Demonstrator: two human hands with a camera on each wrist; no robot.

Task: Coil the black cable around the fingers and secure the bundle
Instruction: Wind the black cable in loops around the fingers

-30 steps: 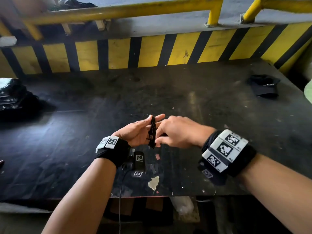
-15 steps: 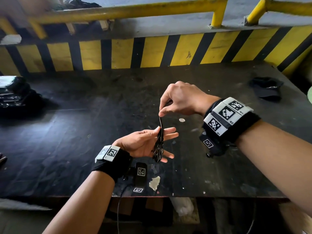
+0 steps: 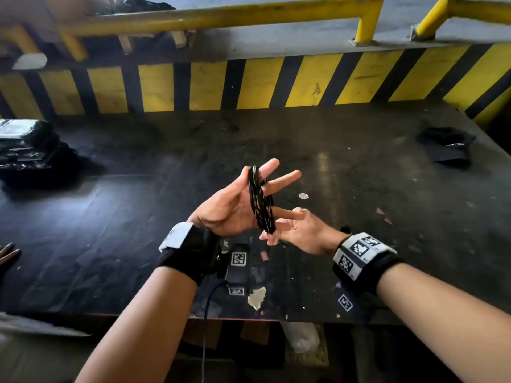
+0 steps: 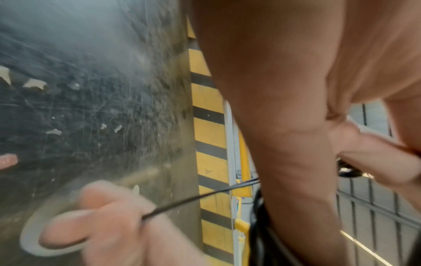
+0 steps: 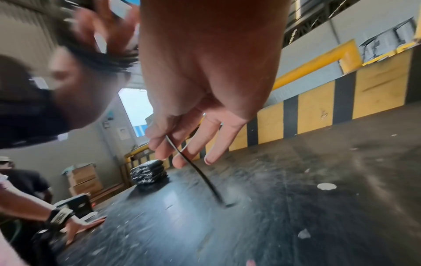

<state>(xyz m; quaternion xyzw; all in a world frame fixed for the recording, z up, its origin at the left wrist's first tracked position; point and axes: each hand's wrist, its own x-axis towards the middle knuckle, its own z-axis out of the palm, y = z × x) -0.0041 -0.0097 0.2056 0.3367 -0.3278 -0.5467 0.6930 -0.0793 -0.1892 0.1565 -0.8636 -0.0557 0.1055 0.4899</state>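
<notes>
My left hand (image 3: 231,208) is raised palm-up over the dark table (image 3: 110,230), fingers straight and spread. The black cable (image 3: 260,201) is wound in several loops across them, from beside the thumb down to the little finger. My right hand (image 3: 279,234) sits just below and right of the coil's lower end. In the left wrist view its fingertips (image 4: 127,221) pinch a thin cable strand (image 4: 193,198) that runs taut to the coil. In the right wrist view the pinched cable end (image 5: 193,167) hangs free toward the table.
A stack of black packets (image 3: 30,146) lies at the left, a black pouch (image 3: 448,146) at the far right. A yellow-black striped barrier (image 3: 262,84) closes the back. A tagged black device (image 3: 238,262) lies near the front edge. Another person's hand (image 5: 84,226) rests on the table's left.
My right hand dropped from above the left hand to below the coil, taking the cable end with it. My left hand rose and tilted its fingers further away.
</notes>
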